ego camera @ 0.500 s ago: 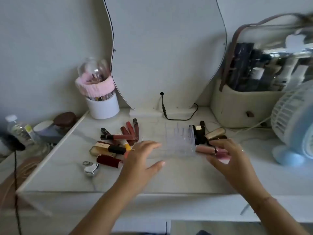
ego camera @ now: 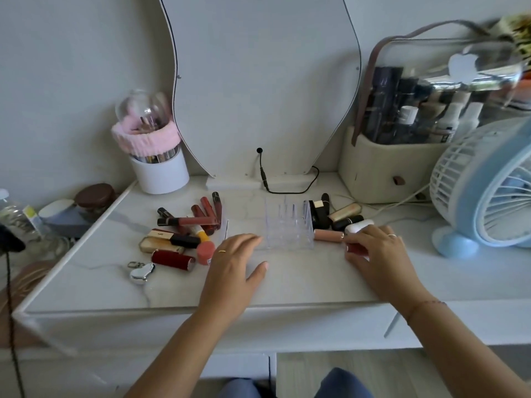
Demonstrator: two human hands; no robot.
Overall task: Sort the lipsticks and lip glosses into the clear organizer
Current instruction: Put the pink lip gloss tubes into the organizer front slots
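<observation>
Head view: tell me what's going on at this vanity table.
A person is sorting lip products into the clear organizer, whose slots look empty so far. The left grip lies open on the table by the organizer's front left corner. The right grip curls over a dark red tube just right of the organizer. A pile of lipsticks and glosses lies to the organizer's left, and a smaller cluster to its right.

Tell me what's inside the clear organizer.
Only bare dividers show inside the clear organizer, with the tabletop seen through them; no lipstick stands in any slot. Fingertips of the left hand lie at its front-left corner, so that edge is unclear.
</observation>
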